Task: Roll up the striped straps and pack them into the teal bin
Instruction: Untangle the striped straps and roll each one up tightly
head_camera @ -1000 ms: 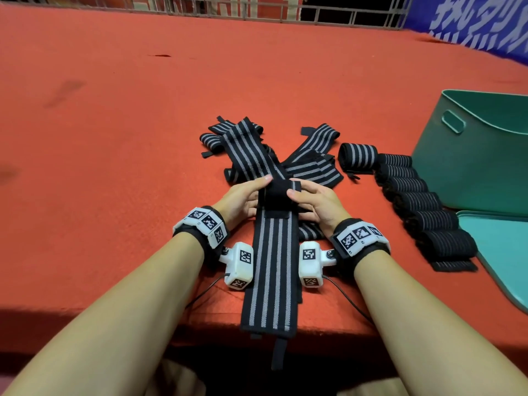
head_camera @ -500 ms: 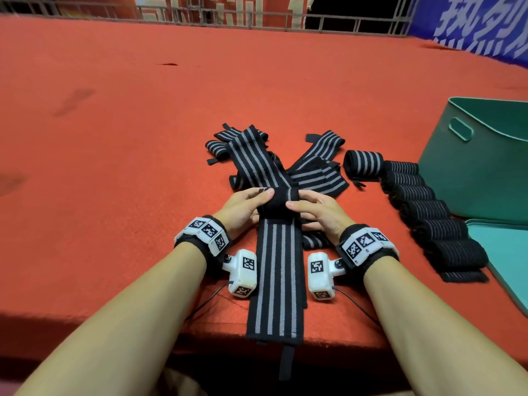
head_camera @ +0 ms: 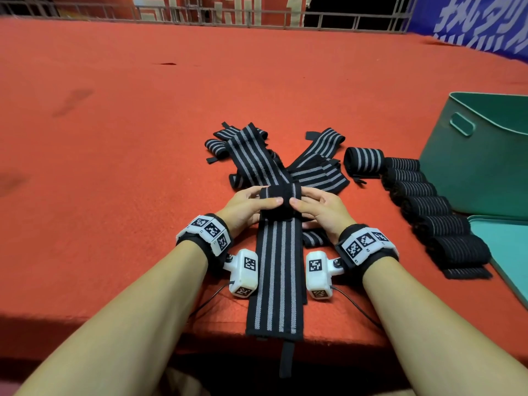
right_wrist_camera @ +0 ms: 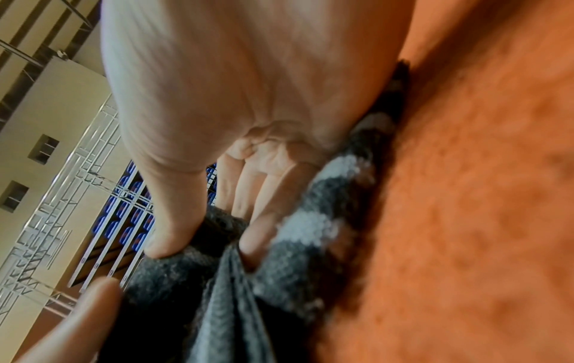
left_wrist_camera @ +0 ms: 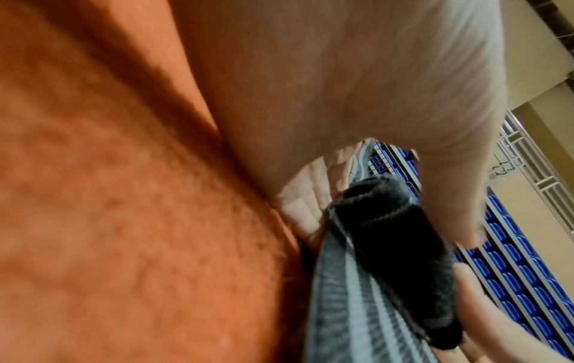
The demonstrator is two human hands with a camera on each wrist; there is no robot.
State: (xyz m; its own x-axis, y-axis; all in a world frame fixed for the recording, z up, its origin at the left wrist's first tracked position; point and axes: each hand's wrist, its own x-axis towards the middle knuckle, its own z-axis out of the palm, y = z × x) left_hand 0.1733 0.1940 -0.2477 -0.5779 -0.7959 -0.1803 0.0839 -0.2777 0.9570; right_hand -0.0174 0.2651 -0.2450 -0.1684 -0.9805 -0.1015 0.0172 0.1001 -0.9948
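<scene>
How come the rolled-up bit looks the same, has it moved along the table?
No, not noticeably. The rolled end sits right at the near edge of the loose strap pile, just as in the earlier pictures.

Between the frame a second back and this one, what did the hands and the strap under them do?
Both hands, left and right, kept gripping the black grey-striped strap and turned its far end over, thickening the black roll towards the person. The loose strap pile, the row of rolled straps and the teal plastic bin stayed put.
</scene>
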